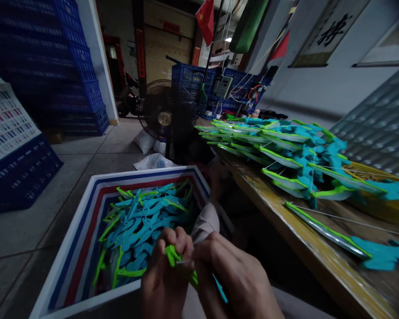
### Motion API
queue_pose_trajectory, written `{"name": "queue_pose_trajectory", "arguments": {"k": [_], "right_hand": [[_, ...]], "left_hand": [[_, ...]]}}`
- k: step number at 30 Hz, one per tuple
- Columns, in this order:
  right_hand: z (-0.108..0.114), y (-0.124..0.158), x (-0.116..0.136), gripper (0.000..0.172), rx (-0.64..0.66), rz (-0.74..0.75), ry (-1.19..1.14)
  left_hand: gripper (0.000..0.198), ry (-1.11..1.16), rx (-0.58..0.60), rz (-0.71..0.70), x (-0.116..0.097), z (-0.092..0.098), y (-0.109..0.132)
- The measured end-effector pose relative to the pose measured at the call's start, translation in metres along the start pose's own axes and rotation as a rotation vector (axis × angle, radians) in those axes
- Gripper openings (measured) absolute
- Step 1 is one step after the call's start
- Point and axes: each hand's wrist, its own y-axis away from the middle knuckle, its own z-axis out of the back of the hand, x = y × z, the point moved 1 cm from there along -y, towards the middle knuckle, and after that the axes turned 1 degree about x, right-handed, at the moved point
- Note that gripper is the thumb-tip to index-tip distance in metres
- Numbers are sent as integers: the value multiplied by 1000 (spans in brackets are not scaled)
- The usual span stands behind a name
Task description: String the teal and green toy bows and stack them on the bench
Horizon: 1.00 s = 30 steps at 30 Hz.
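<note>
My left hand (pixel 166 274) is closed around the bright green end of a toy bow (pixel 172 255), low in the middle of the view. Close beside it, my right hand (pixel 234 277) is closed too, its fingertips pinching a thin pale string (pixel 184 262) at that green end. A teal strip shows under the right hand's fingers; most of the toy is hidden by both hands. Just beyond them, a box (pixel 86 181) lined with red, white and blue stripes holds a heap of teal and green toy parts (pixel 142 226).
To the right, strung toy bows (pixel 286 146) are piled on a wooden table (pixel 252 195), with one bow (pixel 332 230) nearer its edge. A yellow basin (pixel 385 206) stands there. A fan (pixel 164 117) is ahead; blue crates (pixel 83 84) stack up at left.
</note>
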Motion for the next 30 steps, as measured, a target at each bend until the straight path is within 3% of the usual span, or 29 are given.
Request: {"name": "queue_pose_trajectory", "arguments": {"k": [7,21,30], "right_hand": [[-2,0,-4,14,32,36,-46],[3,3,-3,15,44,58,-28],[2,1,-1,12,45,23,-55]], "left_hand": [[14,121,32,14,7,-5,3],[15,109,120,36,9,0,1],[18,113,49,53,8,-8,3]]}}
